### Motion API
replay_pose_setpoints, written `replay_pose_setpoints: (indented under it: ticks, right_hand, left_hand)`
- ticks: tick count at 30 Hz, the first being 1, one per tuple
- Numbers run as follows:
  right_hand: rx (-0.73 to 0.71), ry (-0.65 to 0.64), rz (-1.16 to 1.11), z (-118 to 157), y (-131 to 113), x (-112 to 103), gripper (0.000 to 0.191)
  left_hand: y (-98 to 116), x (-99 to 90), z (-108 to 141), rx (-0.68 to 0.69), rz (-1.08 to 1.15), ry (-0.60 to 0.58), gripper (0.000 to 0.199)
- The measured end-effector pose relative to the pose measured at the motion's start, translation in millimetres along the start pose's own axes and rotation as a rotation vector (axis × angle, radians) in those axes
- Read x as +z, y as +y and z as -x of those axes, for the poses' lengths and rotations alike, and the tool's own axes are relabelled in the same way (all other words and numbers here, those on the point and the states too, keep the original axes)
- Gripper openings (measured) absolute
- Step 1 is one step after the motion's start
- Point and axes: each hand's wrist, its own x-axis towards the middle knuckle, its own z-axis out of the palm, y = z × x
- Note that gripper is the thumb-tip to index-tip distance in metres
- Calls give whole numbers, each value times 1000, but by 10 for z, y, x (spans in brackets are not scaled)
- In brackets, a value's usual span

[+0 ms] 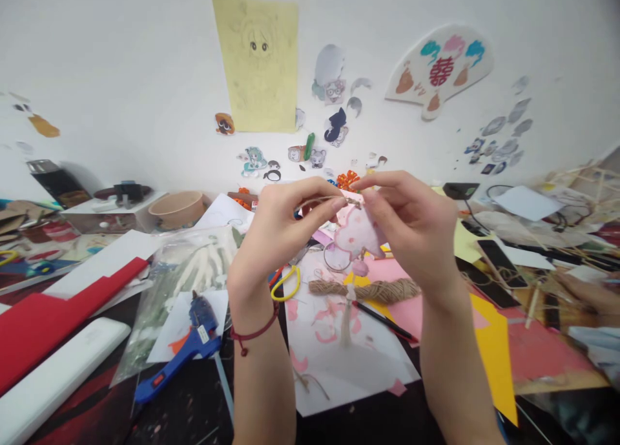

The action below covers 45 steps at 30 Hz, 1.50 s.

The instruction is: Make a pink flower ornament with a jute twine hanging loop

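Raised over the desk, my left hand (283, 222) pinches a thin twine cord (352, 202) between thumb and fingertips. My right hand (414, 228) grips the same cord close by, at what looks like a knot, its fingers closed. Below the fingertips hangs a pale pink, scallop-edged pendant (356, 233), partly covered by my right thumb. A small pink bead (360, 268) and a cream tassel (345, 325) dangle beneath it. Directly under lies a hank of brown twine (387, 290) on white paper (334, 374) scattered with pink scraps.
Yellow-handled scissors (288, 285) and a black pen (385, 322) lie near the twine. A blue glue gun (194, 348) rests at left beside a plastic bag (169, 283). Phones (501, 264) lie at right, where another person's hand (584, 293) shows. The wall stands behind.
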Motion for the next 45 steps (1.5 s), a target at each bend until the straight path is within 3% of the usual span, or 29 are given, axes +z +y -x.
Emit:
replay_pose_setpoints:
  ticks: [4, 9, 13, 19, 23, 34, 45]
  right_hand:
    - [217, -183, -290, -22, 39, -24, 15]
    - [271, -291, -365, -22, 79, -26, 14]
    - [139, -212, -185, -9, 14, 2, 2]
    - [-177, -82, 118, 20, -60, 32, 7]
    - [-246, -65, 204, 30, -56, 55, 10]
    - [-220, -89, 213, 29, -69, 55, 13]
    - [28, -174, -49, -15, 18, 49, 7]
  left_hand:
    - [18, -16, -6, 36, -38, 9, 12]
    - [68, -44, 9, 73, -94, 14, 9]
    - [98, -67, 20, 58, -132, 20, 9]
    - [119, -85, 25, 25, -148, 37, 21]
    - [108, -74, 26, 46, -136, 41, 17]
    - [71, -56, 30, 79, -163, 44, 10]
    - [-9, -42, 18, 84, -161, 84, 15]
